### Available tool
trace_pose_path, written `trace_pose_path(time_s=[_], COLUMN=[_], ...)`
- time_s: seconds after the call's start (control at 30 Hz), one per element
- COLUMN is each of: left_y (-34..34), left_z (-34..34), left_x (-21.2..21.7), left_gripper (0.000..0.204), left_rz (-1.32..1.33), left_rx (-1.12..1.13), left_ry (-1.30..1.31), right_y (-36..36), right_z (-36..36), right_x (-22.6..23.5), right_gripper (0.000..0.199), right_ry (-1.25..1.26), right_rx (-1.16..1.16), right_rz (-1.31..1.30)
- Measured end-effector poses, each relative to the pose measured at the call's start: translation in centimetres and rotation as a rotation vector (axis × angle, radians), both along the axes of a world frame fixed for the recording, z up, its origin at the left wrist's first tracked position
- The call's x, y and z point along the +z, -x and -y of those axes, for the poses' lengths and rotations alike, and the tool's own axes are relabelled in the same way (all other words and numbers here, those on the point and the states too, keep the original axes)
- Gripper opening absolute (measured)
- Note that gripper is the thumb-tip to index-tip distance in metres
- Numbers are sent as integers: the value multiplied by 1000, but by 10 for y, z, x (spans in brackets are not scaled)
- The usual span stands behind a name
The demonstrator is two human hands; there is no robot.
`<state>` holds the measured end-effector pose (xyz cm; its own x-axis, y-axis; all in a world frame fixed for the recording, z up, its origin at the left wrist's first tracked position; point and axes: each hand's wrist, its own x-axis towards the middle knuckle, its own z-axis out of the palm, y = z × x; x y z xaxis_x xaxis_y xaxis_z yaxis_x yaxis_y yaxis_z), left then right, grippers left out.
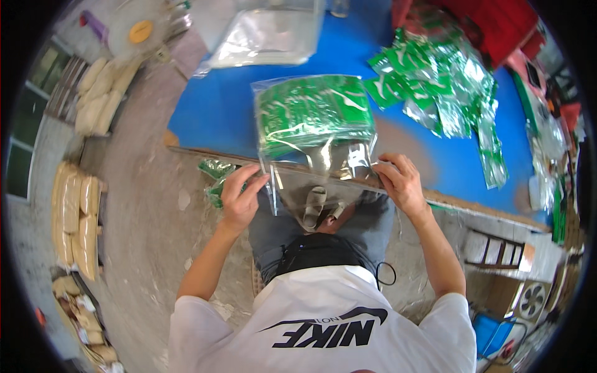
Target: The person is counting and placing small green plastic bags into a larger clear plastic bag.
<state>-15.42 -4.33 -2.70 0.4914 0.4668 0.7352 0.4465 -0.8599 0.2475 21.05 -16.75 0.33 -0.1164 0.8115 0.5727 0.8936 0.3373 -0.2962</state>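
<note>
A large clear plastic bag (320, 163) lies at the front edge of the blue table, its near end hanging over my lap. Inside it is a stack of green packets (314, 112). My left hand (241, 194) pinches the bag's left edge between thumb and fingers. At the opposite edge, my right hand (401, 180) grips the plastic in the same way. The bag's near part is stretched between both hands, and my legs and a shoe show through it.
Loose green and silver packets (444, 81) are heaped on the table (214, 112) at the right, beside a red container (491, 25). Flat clear bags (267, 37) lie at the back. Below the table's left edge are more green packets (217, 169). Filled sacks (76, 217) stand far left.
</note>
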Motion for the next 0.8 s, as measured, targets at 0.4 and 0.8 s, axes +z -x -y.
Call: trace_pose_path(time_s=[0.4, 0.8], left_y=[1, -44], left_z=[-15, -148], left_x=[18, 181], left_gripper=[21, 21], left_rz=[-51, 587], left_rx=[-172, -118], left_ry=[-104, 469], right_y=[-5, -39], right_z=[-24, -151], right_x=[30, 170], right_gripper=[15, 21], right_ry=[14, -153], right_rx=[46, -55], right_rz=[-139, -684])
